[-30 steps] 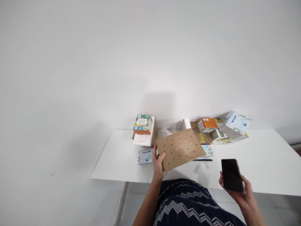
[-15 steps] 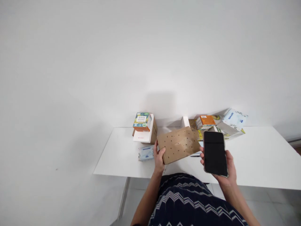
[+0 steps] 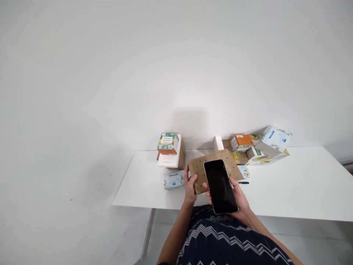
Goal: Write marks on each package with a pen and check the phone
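Observation:
My left hand grips the left end of a flat brown cardboard package printed with small dark marks. In my right hand is a smartphone with a dark screen and a clear case, fingers wrapped round its sides. The phone is in front of the package and hides its lower right part. A blue-and-white tissue pack lies on the table just left of my left hand. Right of the package, a black pen and another blue-and-white pack show partly.
On the white table, a green-and-orange box tops a white box at the left. At the right stand an orange box, an avocado-printed carton and a large tissue pack. The white wall rises behind.
My right hand has brought the smartphone leftward, from beside the package to in front of it. The pen and the pack behind it now show more. My left hand still holds the package.

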`<state>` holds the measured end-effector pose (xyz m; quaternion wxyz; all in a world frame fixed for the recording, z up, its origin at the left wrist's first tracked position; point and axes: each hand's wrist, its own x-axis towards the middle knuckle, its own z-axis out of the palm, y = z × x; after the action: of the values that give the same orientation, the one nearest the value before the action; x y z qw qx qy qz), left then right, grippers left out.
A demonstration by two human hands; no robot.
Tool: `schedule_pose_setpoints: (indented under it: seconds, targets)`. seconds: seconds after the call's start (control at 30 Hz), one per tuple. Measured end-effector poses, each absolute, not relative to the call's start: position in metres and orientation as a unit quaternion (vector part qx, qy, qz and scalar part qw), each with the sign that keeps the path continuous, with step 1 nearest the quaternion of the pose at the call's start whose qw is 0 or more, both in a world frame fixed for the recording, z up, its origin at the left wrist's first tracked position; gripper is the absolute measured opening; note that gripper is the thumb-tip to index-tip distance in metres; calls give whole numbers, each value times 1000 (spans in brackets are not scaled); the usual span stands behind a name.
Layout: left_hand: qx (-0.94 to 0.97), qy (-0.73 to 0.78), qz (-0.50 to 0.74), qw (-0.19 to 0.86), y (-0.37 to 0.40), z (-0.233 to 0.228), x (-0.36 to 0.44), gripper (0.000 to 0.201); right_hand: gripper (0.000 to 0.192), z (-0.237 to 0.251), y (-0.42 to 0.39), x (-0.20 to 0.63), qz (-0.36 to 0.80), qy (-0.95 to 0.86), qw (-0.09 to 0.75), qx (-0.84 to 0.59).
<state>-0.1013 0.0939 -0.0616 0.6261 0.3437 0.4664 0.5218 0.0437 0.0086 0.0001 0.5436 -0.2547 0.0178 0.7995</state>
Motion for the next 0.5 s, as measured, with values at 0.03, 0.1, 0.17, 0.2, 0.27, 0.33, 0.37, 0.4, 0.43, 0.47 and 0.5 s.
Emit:
schedule_pose_setpoints:
  seconds: [0.03,0.1,0.17,0.2,0.27,0.33,0.37,0.4,0.43,0.47,0.5]
  targets:
    - [348,464,519,628,93,-61,-102,62,56,-1,8,43,802,16,540,-254]
    - [351,455,514,637,92,-59,-102,60,55,-4,6,42,805,11,536,-253]
    - [348,445,513,646,90,-58,-102,60,54,-7,5,41,804,8,536,-256]
    - [346,440,512,652,90,-58,-102,61,53,-8,4,40,802,7,538,-259]
    - [339,433,508,663,89,-58,-102,65,52,-9,4,39,800,4,539,-264]
    - [336,430,504,669,88,-59,-101,69,51,-10,4,38,800,0,537,-267]
    - [335,431,502,671,88,-60,-101,70,51,-11,4,38,799,-1,538,-268]
    - [333,431,500,673,87,-61,-101,70,50,-11,3,38,798,-2,540,-268]
    - [331,431,498,676,87,-62,-101,70,50,-11,3,39,797,-1,542,-267]
    - [328,429,496,680,87,-63,-101,71,50,-11,3,39,797,0,542,-264]
    - [326,426,496,683,86,-63,-101,71,50,-11,3,39,799,1,542,-260]
